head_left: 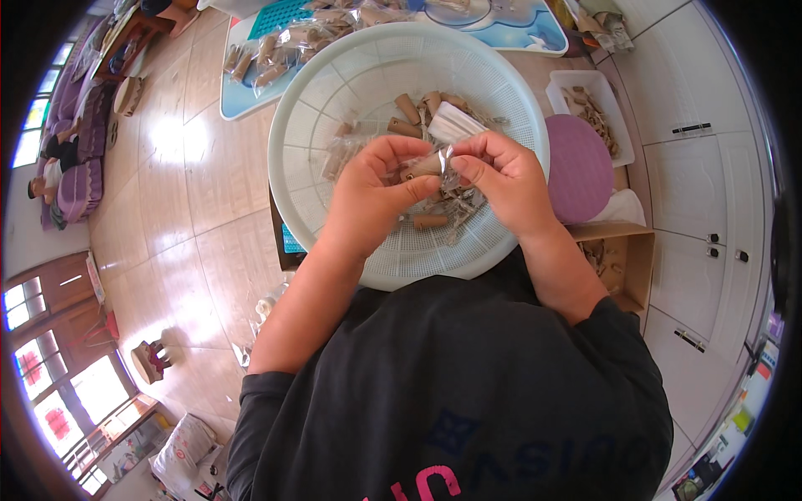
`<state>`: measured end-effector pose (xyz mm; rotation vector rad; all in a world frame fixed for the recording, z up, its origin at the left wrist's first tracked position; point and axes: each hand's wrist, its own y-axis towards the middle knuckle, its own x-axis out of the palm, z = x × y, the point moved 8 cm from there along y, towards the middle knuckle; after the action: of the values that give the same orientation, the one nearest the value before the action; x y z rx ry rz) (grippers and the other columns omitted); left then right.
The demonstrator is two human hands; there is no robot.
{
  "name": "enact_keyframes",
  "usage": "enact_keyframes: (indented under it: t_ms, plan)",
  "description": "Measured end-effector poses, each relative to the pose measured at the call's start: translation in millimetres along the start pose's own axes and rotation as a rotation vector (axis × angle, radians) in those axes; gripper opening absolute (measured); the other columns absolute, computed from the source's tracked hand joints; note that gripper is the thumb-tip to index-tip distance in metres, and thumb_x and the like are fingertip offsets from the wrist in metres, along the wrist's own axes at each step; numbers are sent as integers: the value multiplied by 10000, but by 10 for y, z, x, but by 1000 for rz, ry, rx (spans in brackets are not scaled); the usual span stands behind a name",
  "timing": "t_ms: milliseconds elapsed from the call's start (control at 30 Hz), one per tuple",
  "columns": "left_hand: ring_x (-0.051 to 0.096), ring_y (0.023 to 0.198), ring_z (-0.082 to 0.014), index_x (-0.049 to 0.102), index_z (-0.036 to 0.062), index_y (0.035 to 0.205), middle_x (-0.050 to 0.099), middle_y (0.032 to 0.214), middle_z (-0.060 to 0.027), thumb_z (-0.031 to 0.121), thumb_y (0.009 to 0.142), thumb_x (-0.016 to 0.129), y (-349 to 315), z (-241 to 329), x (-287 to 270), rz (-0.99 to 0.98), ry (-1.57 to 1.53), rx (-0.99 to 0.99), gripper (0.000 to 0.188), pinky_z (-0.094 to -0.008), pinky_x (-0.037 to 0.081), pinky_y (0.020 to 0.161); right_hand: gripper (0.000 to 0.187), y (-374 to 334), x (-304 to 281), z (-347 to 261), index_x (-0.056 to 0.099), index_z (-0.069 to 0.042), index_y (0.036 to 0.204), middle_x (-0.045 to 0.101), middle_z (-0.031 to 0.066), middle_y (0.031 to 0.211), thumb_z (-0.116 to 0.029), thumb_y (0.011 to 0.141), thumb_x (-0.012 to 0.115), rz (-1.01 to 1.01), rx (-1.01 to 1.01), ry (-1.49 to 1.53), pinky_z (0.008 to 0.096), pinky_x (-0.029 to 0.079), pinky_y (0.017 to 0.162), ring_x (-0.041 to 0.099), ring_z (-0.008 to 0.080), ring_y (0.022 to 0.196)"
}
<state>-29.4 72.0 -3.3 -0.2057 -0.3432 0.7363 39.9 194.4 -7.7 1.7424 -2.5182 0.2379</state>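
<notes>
Over a large pale-green plastic basket, my left hand is closed round a brown tube in a clear plastic bag. The thumb and fingers of my right hand pinch the shiny end of that clear bag. Inside the basket, loose brown tubes lie beyond my hands, and another brown tube rests nearer to me. A white stack of flat bags leans among thin twisted strands. Clear wrappers sit by my left hand.
Bagged brown tubes cover part of a blue tray beyond the basket. To the right are a white bin, a purple round seat and an open cardboard box. Someone reclines on a purple sofa far left.
</notes>
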Motion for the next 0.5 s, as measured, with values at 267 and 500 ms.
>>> enact_keyframes:
  t_ms: [267,500]
  plan:
    - [548,915,-104,477,-5,1103,575,982,-51,-21,722,684,-100,164,12,55,416,189,434,-224,455,757,258,-44,11,-40,559,7,1029,562,-6,794,-95,806,640,-63,-51,147,169,419,609,508,31,673]
    - [573,802,-132,542,7,1019,611,924,-76,62,714,708,-169,280,92,69,414,280,351,-249,468,728,219,-32,77,15,562,-17,963,550,-19,754,-139,804,652,-72,21,257,160,357,527,440,14,599]
